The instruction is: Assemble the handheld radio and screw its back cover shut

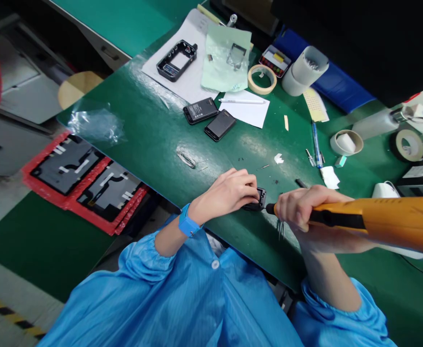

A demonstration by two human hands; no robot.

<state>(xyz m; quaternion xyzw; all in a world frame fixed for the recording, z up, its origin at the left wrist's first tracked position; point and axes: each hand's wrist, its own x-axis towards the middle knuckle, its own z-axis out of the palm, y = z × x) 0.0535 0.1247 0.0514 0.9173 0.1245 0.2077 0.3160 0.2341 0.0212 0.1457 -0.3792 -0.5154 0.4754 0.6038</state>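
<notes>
My left hand (233, 192), with a blue strap at its wrist, has its fingers closed on a small black device housing (261, 198) at the front edge of the green table. My right hand (300, 209) is wrapped round an orange electric screwdriver (385, 219), held almost level and pointing left. The screwdriver's black nose comes right up beside the housing; whether the bit touches it I cannot tell. Tiny dark screws or bits (276, 182) lie just beyond the housing. My left fingers hide part of the housing.
Two black battery-like packs (219, 125) lie beyond my left hand, near a larger black radio housing (176, 60) on paper. A masking tape roll (262, 79), white cups (305, 70) and a blue pen (317, 144) stand or lie farther right. Red-wrapped trays (70, 205) sit below the table's left edge.
</notes>
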